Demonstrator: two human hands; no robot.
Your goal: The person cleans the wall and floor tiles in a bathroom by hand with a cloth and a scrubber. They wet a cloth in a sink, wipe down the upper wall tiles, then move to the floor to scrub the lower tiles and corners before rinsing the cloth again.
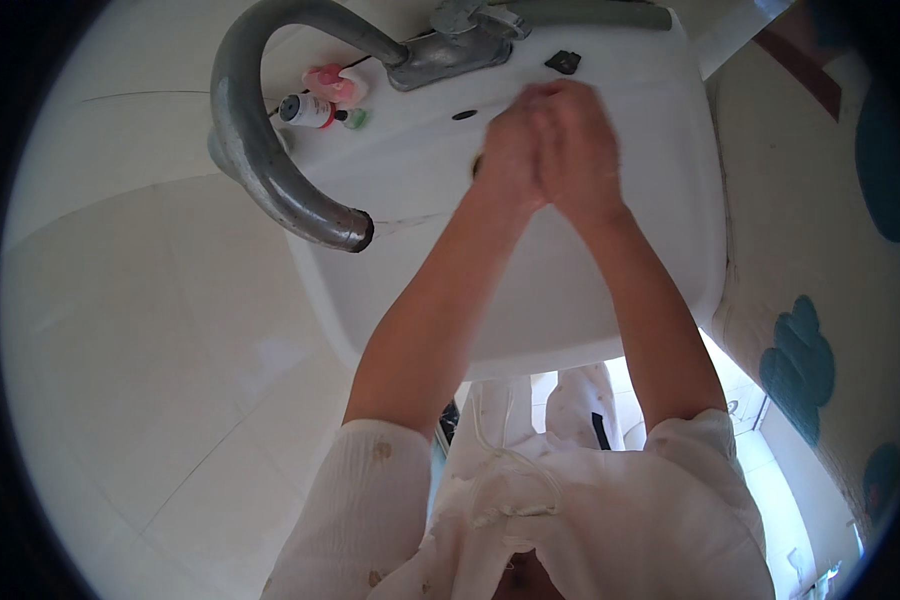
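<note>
My left hand (515,145) and my right hand (582,145) are pressed together above the white sink (570,310), toward its far side. Motion blurs both, and the fingers cannot be made out clearly. No held thing shows between them. Just beyond the hands, a small dark, flat piece (562,62) lies on the sink's back ledge. To the left, a grey metal tap (255,150) curves over, its spout end near the basin's left side. No water shows at the spout. My left wrist partly covers the drain.
On the back left ledge sit a white bottle with a dark cap (308,110), a pink object (336,84) and a small green item (355,119). A tiled wall (150,320) rises at the left. Blue cloud shapes (800,365) mark the right wall.
</note>
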